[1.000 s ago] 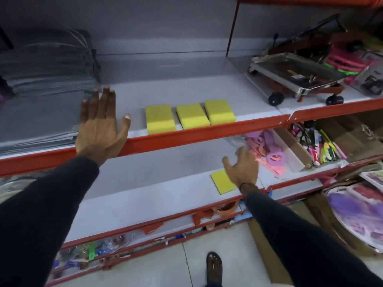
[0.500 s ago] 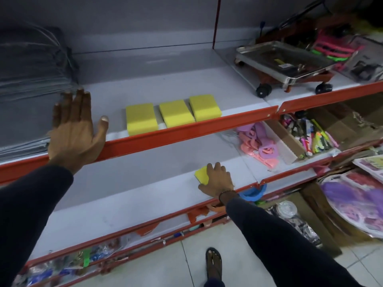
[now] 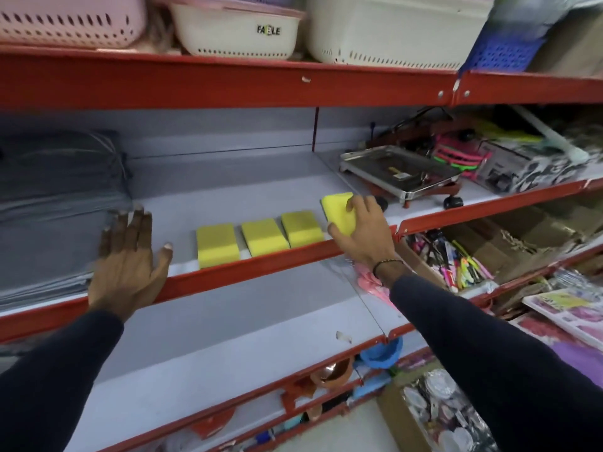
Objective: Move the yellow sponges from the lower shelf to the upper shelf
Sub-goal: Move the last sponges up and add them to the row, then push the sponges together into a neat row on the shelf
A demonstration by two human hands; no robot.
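Three yellow sponges lie in a row near the front of the upper shelf (image 3: pixel 182 203): a left one (image 3: pixel 217 244), a middle one (image 3: pixel 264 238) and a right one (image 3: pixel 301 228). My right hand (image 3: pixel 362 230) grips a fourth yellow sponge (image 3: pixel 337 208), tilted, just above the shelf to the right of the row. My left hand (image 3: pixel 129 265) rests flat with fingers spread on the upper shelf's red front edge, left of the sponges. The grey lower shelf (image 3: pixel 228 321) shows no sponge.
Grey folded sheets (image 3: pixel 55 203) fill the upper shelf's left. A metal wheeled tray (image 3: pixel 398 174) stands just right of the held sponge. Plastic baskets (image 3: pixel 235 31) sit on the top shelf. A box of pens (image 3: pixel 453 259) and pink items (image 3: pixel 370 282) lie lower right.
My right hand picked the sponge off the lower shelf and raised it to the upper shelf, right of the row. The view tilted upward. My left hand stayed on the shelf edge.
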